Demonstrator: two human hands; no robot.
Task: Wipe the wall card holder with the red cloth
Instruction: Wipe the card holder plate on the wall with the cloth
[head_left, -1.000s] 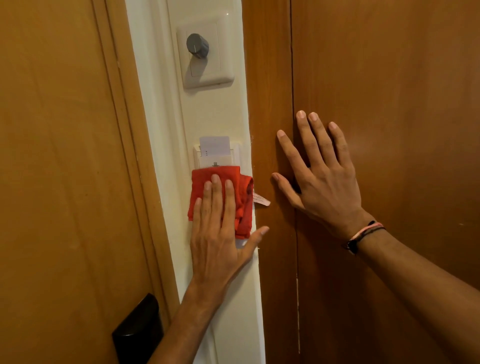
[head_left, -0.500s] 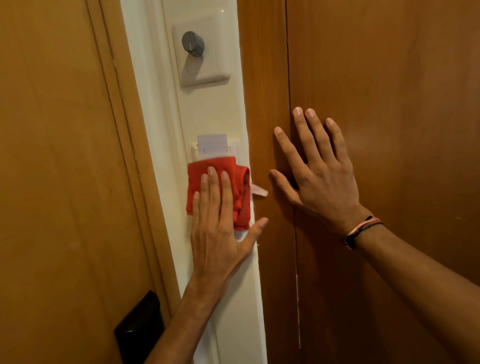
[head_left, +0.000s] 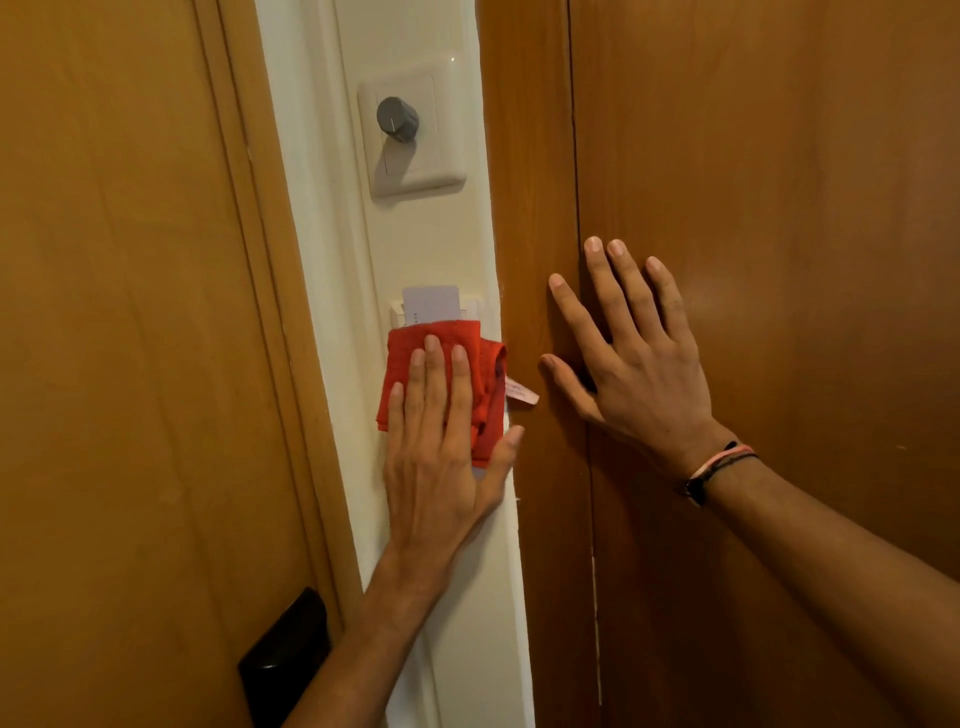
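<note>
The red cloth (head_left: 410, 347) is folded and pressed flat against the cream wall strip by my left hand (head_left: 441, 457), whose fingers lie spread over it. It covers most of the white card holder (head_left: 397, 313); only the holder's top edge shows. A pale key card (head_left: 431, 304) sticks up out of the holder. A small label (head_left: 521, 391) hangs from the cloth's right side. My right hand (head_left: 634, 353) rests flat on the wooden panel to the right, fingers spread, holding nothing.
A white wall plate with a grey round knob (head_left: 397, 118) sits above the holder. A wooden door (head_left: 130, 338) with a black lock plate (head_left: 283, 654) is on the left. Brown wooden panels (head_left: 779, 208) fill the right side.
My left hand has slid the cloth upward over the card holder, covering more of it. My right hand has stayed flat on the wooden panel.
</note>
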